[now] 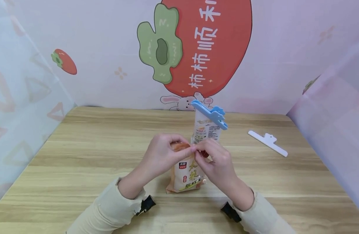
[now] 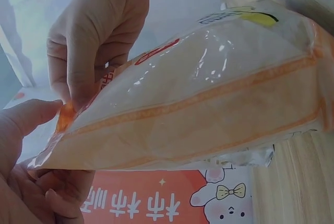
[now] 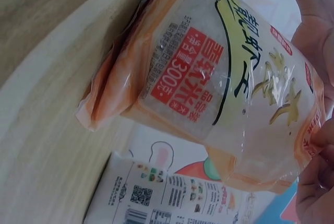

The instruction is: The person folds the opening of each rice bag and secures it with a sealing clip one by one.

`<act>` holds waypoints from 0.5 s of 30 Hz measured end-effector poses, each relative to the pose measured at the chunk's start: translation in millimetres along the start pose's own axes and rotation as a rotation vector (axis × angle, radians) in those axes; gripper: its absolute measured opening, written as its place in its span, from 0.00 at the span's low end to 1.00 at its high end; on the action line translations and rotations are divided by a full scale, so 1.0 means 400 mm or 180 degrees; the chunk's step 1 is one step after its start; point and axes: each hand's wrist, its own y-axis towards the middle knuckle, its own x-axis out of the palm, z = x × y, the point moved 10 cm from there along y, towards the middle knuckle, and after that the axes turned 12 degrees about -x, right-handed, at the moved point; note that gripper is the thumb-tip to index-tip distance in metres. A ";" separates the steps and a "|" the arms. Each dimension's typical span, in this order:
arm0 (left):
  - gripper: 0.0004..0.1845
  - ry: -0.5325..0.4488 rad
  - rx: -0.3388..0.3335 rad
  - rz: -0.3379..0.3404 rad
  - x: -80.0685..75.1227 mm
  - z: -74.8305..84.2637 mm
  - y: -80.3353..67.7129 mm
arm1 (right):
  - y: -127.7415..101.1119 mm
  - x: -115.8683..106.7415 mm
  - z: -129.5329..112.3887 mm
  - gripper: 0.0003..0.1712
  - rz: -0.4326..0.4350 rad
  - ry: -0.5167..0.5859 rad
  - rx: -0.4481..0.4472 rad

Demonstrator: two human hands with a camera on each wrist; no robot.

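Orange rice bag [image 1: 185, 177], top edge pinched by left hand [image 1: 161, 156] and right hand [image 1: 217, 164], red label only in right-wrist view.

- Light wooden table [image 1: 80, 156] with streaky grain
- Pale pink back wall [image 1: 284, 65] bearing a large red persimmon print [image 1: 226, 48]
- Translucent side panels [image 1: 21, 97]

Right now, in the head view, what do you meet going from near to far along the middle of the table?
Orange bag pinched by left hand and right hand → white bag → blue clip on its top.
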 end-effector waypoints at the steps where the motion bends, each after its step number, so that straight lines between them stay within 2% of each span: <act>1: 0.09 0.0017 0.0017 -0.0007 0.000 0.001 0.000 | 0.000 0.001 0.004 0.15 -0.0024 0.0014 0.0010; 8: 0.09 0.0105 0.0108 -0.0018 -0.004 0.007 0.000 | -0.014 0.012 0.035 0.12 -0.0268 0.0143 0.0257; 15: 0.06 0.0105 0.0193 -0.0042 0.001 0.010 -0.002 | -0.025 0.019 0.052 0.09 -0.0338 0.0282 0.0431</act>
